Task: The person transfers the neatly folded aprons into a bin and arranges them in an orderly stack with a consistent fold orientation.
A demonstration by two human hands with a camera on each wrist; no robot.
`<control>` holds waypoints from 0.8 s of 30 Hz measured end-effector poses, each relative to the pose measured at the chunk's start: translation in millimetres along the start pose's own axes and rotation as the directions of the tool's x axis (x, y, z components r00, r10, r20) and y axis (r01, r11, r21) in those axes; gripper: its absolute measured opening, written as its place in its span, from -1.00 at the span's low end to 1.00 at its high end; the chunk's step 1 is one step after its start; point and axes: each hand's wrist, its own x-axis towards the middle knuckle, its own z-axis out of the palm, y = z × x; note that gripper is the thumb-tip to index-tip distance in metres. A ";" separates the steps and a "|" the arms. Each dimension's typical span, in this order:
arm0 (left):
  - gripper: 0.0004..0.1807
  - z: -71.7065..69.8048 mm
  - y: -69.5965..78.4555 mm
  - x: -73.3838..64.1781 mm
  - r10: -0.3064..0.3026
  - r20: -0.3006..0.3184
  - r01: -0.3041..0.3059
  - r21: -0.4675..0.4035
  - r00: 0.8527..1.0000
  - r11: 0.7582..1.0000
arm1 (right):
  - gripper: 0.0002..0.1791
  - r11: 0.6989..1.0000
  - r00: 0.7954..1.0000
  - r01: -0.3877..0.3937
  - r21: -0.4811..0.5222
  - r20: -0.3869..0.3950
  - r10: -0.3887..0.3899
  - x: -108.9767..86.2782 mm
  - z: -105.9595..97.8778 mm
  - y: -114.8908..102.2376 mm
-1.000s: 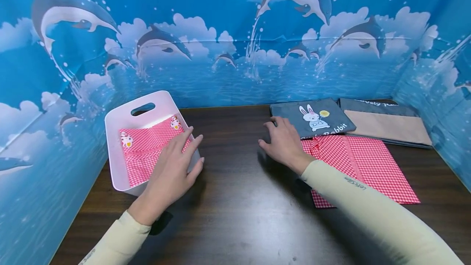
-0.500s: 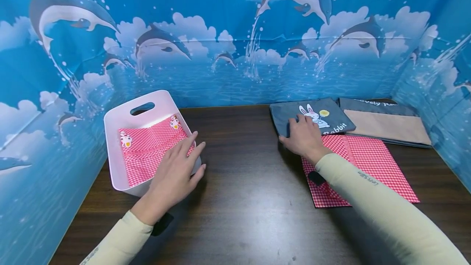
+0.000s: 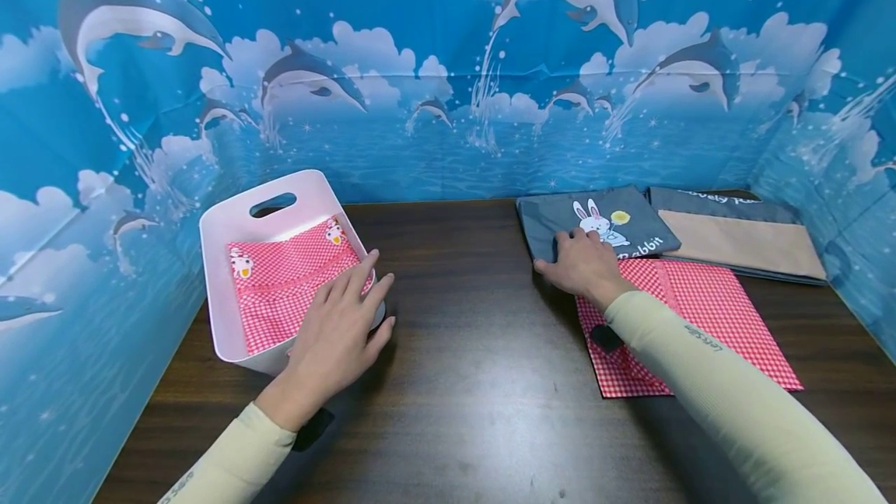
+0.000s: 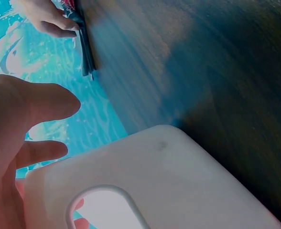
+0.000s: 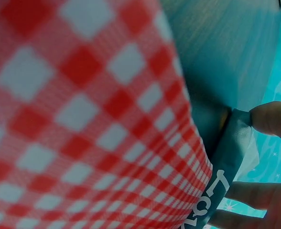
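White bin [image 3: 308, 212]: left | Left hand [image 3: 334, 333]: at bin's right rim, fingers spread, gripping nothing | Right hand [image 3: 586, 264]: nearer, fingertips on rabbit-print cloth [image 3: 603, 215], thumb at its near-left corner; cannot tell whether pinched | Cloth bulk: rightward and beyond fingers, long axis side-to-side

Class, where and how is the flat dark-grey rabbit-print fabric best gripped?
Probably pinch the dark-grey fabric at its near left corner, from the left: it is thin, and that side borders bare brown tabletop, while its right end meets the folded grey-and-tan fabric.
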 end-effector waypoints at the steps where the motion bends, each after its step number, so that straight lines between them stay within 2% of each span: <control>1: -0.18 0.2 -0.1 -0.1 0.000 0.000 0.000 0.003 1.000 1.000 | -0.13 1.000 1.000 0.001 -0.002 0.006 -0.001 0.1 -0.4 0.0; 8: -0.17 1.3 0.5 -0.8 0.002 -0.013 -0.001 0.024 1.000 1.000 | -0.18 1.000 1.000 0.016 0.003 0.024 -0.016 1.6 -1.0 0.1; 17: -0.15 3.6 0.9 -1.5 0.000 -0.030 0.002 0.051 1.000 0.999 | -0.23 0.996 0.997 0.082 0.027 0.015 -0.082 -1.3 0.3 -1.6; 24: -0.19 6.5 0.6 -0.8 0.006 -0.052 -0.003 0.057 0.999 0.998 | -0.25 0.991 0.991 0.134 -0.001 0.008 -0.134 -1.8 2.7 -7.7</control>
